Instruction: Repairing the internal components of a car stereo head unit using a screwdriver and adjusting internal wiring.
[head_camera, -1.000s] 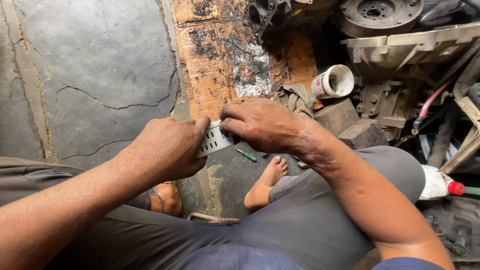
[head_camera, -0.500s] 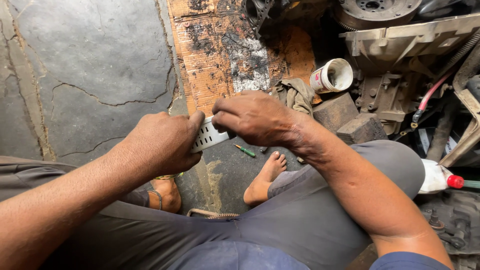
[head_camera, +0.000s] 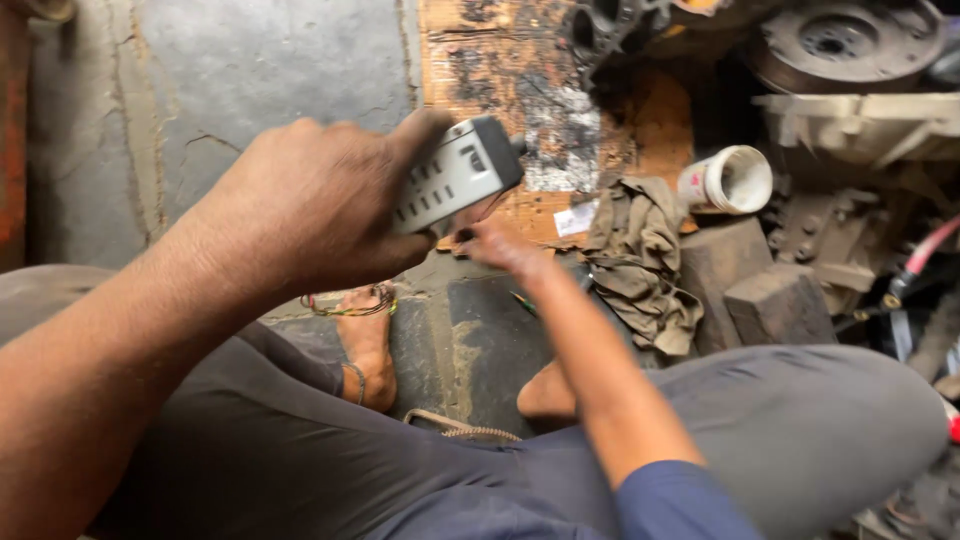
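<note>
Up comes the left hand (head_camera: 320, 205), lifted well clear of where both hands met half a second ago, and it carries the slotted grey metal piece (head_camera: 455, 175) with it, fingers curled round one end so the slotted face tilts toward the camera. Meanwhile the right hand (head_camera: 495, 245) has let go and dropped toward the floor; its fingers look drawn together near a small green object (head_camera: 523, 301), though whether they pinch anything cannot be told (blur and the raised piece hide the tips). By the look of it, this is an inspection or a tool change: the piece held aloft while the other hand fetches something. Any next move wants a careful low reach, since the crumpled rag (head_camera: 640, 260) lies just beside that hand and wooden blocks (head_camera: 765, 290) and a white cup (head_camera: 728, 181) crowd the right. Open room lies left, over the cracked concrete floor (head_camera: 230, 90).
</note>
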